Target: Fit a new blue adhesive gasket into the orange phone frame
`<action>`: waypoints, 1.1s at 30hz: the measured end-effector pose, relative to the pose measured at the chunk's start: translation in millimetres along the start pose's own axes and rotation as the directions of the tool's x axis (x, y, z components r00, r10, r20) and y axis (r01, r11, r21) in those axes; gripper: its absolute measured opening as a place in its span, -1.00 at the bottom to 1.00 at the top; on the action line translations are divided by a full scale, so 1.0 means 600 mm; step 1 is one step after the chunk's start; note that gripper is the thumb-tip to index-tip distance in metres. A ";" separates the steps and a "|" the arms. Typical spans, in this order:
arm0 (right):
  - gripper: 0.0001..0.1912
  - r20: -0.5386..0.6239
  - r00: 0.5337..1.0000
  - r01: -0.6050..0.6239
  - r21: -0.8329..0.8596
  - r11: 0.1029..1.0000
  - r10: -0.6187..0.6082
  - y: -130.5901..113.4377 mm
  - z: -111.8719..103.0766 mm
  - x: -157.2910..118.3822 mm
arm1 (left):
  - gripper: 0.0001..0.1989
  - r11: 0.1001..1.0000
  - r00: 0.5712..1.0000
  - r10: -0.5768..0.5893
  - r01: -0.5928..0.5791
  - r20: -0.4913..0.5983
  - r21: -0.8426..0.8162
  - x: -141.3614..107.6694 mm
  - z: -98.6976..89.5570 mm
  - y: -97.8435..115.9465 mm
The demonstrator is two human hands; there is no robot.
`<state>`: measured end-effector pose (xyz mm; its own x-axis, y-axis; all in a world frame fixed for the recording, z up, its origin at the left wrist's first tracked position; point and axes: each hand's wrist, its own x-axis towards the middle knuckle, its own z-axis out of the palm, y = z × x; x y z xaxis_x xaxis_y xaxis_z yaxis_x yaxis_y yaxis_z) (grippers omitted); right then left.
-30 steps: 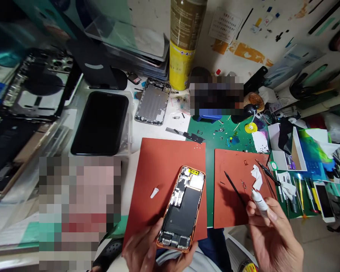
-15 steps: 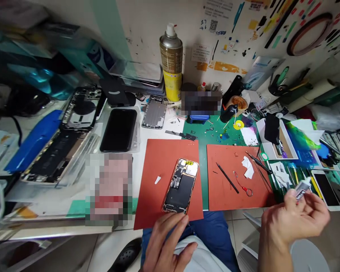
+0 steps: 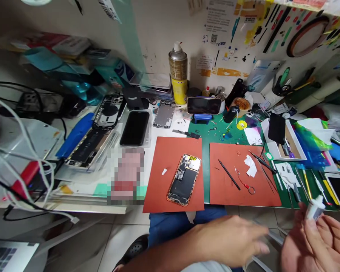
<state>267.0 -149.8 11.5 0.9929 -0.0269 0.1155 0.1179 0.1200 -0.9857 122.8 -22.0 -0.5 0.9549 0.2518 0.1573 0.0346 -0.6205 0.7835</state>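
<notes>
An opened phone [image 3: 184, 180] lies tilted on the left red mat [image 3: 155, 196], its inside parts facing up. Beside it on the same mat is a small white cap [image 3: 164, 172]. My left hand [image 3: 232, 238] reaches across my lap toward the right; its fingers are blurred and seem to hold nothing, but their pose is unclear. At the lower right, my right hand [image 3: 314, 238] grips a small white-topped tube [image 3: 315, 207] between thumb and fingers.
A second red mat [image 3: 215, 192] carries a black stick [image 3: 229, 174], a red-handled ring tool [image 3: 249, 189] and white tissue [image 3: 250, 166]. Behind stand a spray can [image 3: 178, 75] and a propped phone [image 3: 204, 105]. More phones lie left; tools and a white box [image 3: 297, 151] lie right.
My left hand has left the phone's lower edge and swung right toward the tube. My right hand has moved slightly lower and right, still holding the tube. The view has shifted left.
</notes>
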 end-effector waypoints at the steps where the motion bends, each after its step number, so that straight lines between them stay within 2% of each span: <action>1: -0.53 0.066 0.992 -0.105 -0.019 0.994 0.106 0.000 -0.017 -0.001 | -0.68 0.980 0.997 -0.015 0.029 0.071 -0.198 -0.014 0.011 0.011; 2: -0.53 0.129 0.967 -0.215 -0.049 0.975 0.219 0.002 -0.033 -0.007 | -0.68 0.920 0.991 -0.124 0.136 0.055 -0.369 -0.029 0.018 0.018; 3: -0.52 0.198 0.920 -0.328 -0.081 0.941 0.338 0.005 -0.045 -0.017 | -0.62 0.836 0.968 -0.252 0.219 0.003 -0.502 -0.044 0.021 0.022; 5: -0.48 0.356 0.765 -0.520 -0.150 0.841 0.536 0.013 -0.054 -0.056 | -0.41 0.731 0.909 -0.409 0.275 -0.079 -0.624 -0.068 0.018 0.022; 6: -0.46 0.429 0.682 -0.584 -0.169 0.794 0.593 0.017 -0.051 -0.082 | -0.31 0.683 0.883 -0.456 0.270 -0.108 -0.679 -0.077 0.013 0.021; 7: -0.48 0.484 0.617 -0.629 -0.171 0.759 0.621 0.020 -0.043 -0.111 | -0.28 0.640 0.865 -0.488 0.260 -0.121 -0.723 -0.085 0.006 0.020; 9: -0.51 0.575 0.513 -0.688 -0.168 0.706 0.638 0.024 -0.021 -0.167 | -0.43 0.551 0.822 -0.554 0.241 -0.134 -0.799 -0.103 -0.007 0.020; 10: -0.53 0.615 0.478 -0.689 -0.179 0.702 0.627 0.024 -0.009 -0.188 | -0.53 0.529 0.795 -0.586 0.227 -0.158 -0.818 -0.114 -0.013 0.020; 11: -0.58 0.650 0.463 -0.661 -0.199 0.723 0.602 0.023 0.003 -0.203 | -0.58 0.521 0.761 -0.619 0.213 -0.194 -0.826 -0.128 -0.020 0.020; 12: -0.64 0.687 0.473 -0.587 -0.220 0.779 0.551 0.021 0.017 -0.209 | -0.59 0.531 0.717 -0.651 0.198 -0.248 -0.824 -0.145 -0.027 0.020; 14: -0.77 0.782 0.507 -0.297 -0.236 0.925 0.362 0.016 0.050 -0.202 | -0.64 0.578 0.603 -0.711 0.209 -0.362 -0.789 -0.186 -0.041 0.015; 15: -0.83 0.844 0.474 -0.103 -0.230 0.968 0.251 0.014 0.073 -0.193 | -0.67 0.604 0.532 -0.738 0.247 -0.414 -0.758 -0.207 -0.048 0.011; 16: -0.88 0.907 0.394 0.079 -0.192 0.978 0.146 0.011 0.101 -0.182 | -0.69 0.639 0.468 -0.743 0.282 -0.480 -0.715 -0.228 -0.054 0.006; 17: -0.88 0.956 0.291 0.231 -0.114 0.966 0.043 0.009 0.133 -0.173 | -0.69 0.654 0.418 -0.749 0.341 -0.514 -0.675 -0.246 -0.060 -0.001; 18: -0.83 0.985 0.164 0.377 -0.009 0.926 -0.058 0.008 0.169 -0.167 | -0.69 0.665 0.396 -0.746 0.397 -0.536 -0.633 -0.261 -0.065 -0.008; 19: -0.77 0.993 0.001 0.522 0.103 0.847 -0.122 0.008 0.208 -0.165 | -0.68 0.668 0.379 -0.744 0.427 -0.550 -0.609 -0.272 -0.068 -0.015; 21: -0.63 0.940 -0.334 0.767 0.311 0.562 -0.065 0.013 0.284 -0.175 | -0.67 0.668 0.362 -0.742 0.476 -0.564 -0.572 -0.284 -0.073 -0.028; 22: -0.61 0.907 -0.420 0.765 0.378 0.522 -0.041 0.018 0.318 -0.184 | -0.68 0.668 0.356 -0.739 0.494 -0.572 -0.556 -0.286 -0.074 -0.033; 24: -0.66 0.865 -0.501 0.754 0.443 0.485 -0.010 0.027 0.371 -0.206 | -0.69 0.673 0.349 -0.726 0.537 -0.593 -0.508 -0.286 -0.075 -0.039; 27: -0.73 0.829 -0.559 0.735 0.485 0.473 0.018 0.031 0.411 -0.229 | -0.71 0.693 0.364 -0.689 0.583 -0.626 -0.424 -0.283 -0.078 -0.041; 29: -0.73 0.823 -0.567 0.730 0.488 0.479 0.025 0.023 0.416 -0.228 | -0.72 0.711 0.386 -0.660 0.599 -0.644 -0.369 -0.282 -0.081 -0.039; 31: -0.71 0.829 -0.558 0.731 0.480 0.485 0.021 0.008 0.404 -0.216 | -0.72 0.729 0.415 -0.630 0.607 -0.657 -0.316 -0.280 -0.084 -0.036; 33: -0.69 0.862 -0.507 0.710 0.429 0.559 -0.018 -0.011 0.373 -0.196 | -0.72 0.749 0.451 -0.598 0.608 -0.663 -0.263 -0.277 -0.085 -0.032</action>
<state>152.4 74.7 31.9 -0.4942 0.8669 0.0648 0.7760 0.4735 -0.4166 -51.3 -14.1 -11.3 0.2142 0.9768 0.0005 0.5291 -0.1165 0.8405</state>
